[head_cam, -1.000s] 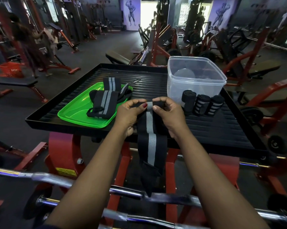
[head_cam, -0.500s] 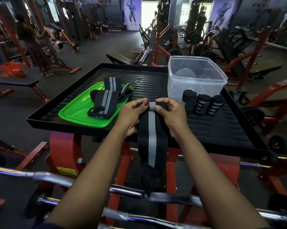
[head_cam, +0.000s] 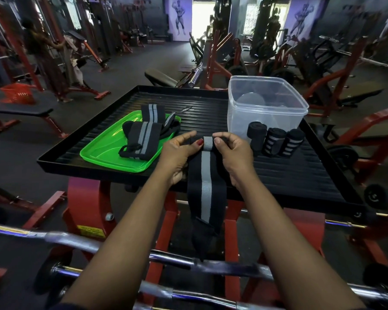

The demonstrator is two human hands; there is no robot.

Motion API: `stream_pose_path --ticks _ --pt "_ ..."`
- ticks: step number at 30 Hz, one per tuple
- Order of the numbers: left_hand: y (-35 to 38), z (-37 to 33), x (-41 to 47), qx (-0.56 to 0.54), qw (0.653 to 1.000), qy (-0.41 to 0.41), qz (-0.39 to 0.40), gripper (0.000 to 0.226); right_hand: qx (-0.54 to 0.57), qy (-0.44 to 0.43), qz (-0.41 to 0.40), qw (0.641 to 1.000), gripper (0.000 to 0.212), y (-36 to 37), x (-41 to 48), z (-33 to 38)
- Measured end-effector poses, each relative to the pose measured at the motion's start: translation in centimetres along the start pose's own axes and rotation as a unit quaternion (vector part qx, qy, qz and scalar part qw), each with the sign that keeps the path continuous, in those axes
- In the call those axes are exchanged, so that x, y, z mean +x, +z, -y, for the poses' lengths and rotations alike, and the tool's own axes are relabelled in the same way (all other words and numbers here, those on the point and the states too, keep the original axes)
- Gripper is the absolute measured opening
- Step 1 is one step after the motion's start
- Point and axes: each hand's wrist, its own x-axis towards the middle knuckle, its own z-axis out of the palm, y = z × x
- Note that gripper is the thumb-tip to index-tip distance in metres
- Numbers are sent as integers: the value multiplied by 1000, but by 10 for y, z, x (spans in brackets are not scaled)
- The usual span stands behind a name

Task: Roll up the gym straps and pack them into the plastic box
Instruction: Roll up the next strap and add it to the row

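A black strap with a grey stripe (head_cam: 203, 186) hangs over the near edge of the black tray (head_cam: 300, 175). Its top end is curled into a small roll. My left hand (head_cam: 177, 153) and my right hand (head_cam: 233, 153) pinch that roll from either side. Three rolled straps (head_cam: 275, 140) stand in a row in front of the clear plastic box (head_cam: 267, 108). Unrolled straps (head_cam: 144, 135) lie on a green lid (head_cam: 112, 155) at the tray's left.
Chrome barbell bars (head_cam: 166, 260) cross below my forearms. The tray sits on a red metal frame (head_cam: 85, 209). Gym machines and benches fill the floor behind. A person (head_cam: 43, 52) stands at the far left.
The roll at the strap's top has grown slightly and the hanging tail has risen a little. Both hands stayed in place at the tray's near edge.
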Motion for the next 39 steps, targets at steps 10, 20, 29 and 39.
stream_pose_path --ticks 10,20,29,39 --pt "-1 4 1 73 996 54 -24 22 -123 44 63 989 26 2 -3 1" --pt "1 9 8 391 915 93 -22 41 -317 -13 89 944 40 2 -8 12" --pt "1 8 7 301 951 73 -15 28 -257 35 108 960 43 3 -12 17" --pt "-1 1 1 105 991 79 15 32 -76 32 42 996 18 7 -7 8"
